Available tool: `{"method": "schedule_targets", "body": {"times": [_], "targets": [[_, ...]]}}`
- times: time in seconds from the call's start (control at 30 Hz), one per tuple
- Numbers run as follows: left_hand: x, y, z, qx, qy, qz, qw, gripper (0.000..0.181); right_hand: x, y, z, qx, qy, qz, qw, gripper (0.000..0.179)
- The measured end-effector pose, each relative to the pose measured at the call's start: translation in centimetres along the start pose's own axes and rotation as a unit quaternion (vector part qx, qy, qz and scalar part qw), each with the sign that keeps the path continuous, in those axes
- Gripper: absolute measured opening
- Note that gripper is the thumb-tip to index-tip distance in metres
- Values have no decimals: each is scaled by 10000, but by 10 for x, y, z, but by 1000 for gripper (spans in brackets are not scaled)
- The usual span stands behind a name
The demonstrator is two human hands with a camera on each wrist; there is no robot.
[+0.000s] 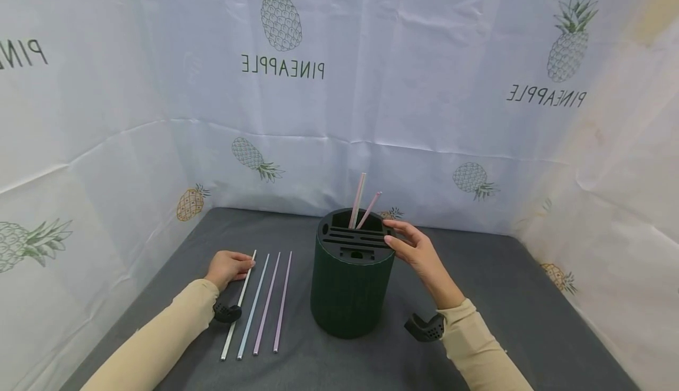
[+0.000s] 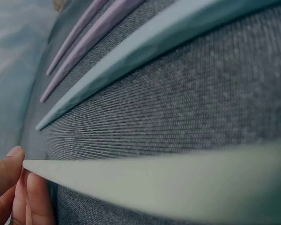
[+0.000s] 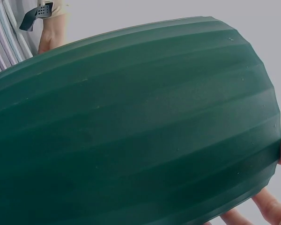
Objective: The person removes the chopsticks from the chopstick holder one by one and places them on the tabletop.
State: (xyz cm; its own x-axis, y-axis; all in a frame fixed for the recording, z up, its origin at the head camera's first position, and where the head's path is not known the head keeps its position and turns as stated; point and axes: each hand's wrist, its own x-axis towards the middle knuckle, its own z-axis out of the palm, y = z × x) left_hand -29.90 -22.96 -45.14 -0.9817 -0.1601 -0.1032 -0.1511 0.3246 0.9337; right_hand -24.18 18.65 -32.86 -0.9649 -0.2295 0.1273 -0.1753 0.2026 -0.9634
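My left hand [image 1: 229,268] pinches the far, thin end of a pale green chopstick [image 1: 235,322] between thumb and fingers; the left wrist view shows this tip [image 2: 42,165] up close. A light blue chopstick [image 1: 253,308] and two lilac chopsticks [image 1: 267,305] lie side by side to its right on the grey cloth. My right hand [image 1: 416,255] holds the upper right rim of a dark green utensil holder [image 1: 347,296], thumb and fingers spread around its edge. The holder stands upright, and its ribbed wall [image 3: 145,117] fills most of the right wrist view.
Pinkish chopsticks [image 1: 358,201] lean upright in the holder's rear compartment. Narrow slots [image 1: 352,239] and a smaller opening cross its black top. A grey cloth [image 1: 461,273] covers the table. White curtains [image 1: 403,96] printed with pineapples enclose the back and sides.
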Motion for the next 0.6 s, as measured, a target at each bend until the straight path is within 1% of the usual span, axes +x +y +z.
{"method": "schedule_targets", "body": {"times": [0.2, 0.33, 0.6], "targets": [[0, 1, 3, 213, 28, 70, 9997, 27, -1, 0, 0, 1, 5, -2, 10000, 51], [1, 2, 4, 406, 56, 130, 9991, 24, -1, -1, -1, -11, -2, 1, 10000, 51], [1, 1, 4, 661, 125, 246, 9974, 21, 0, -1, 0, -8, -15, 37, 10000, 51]]}}
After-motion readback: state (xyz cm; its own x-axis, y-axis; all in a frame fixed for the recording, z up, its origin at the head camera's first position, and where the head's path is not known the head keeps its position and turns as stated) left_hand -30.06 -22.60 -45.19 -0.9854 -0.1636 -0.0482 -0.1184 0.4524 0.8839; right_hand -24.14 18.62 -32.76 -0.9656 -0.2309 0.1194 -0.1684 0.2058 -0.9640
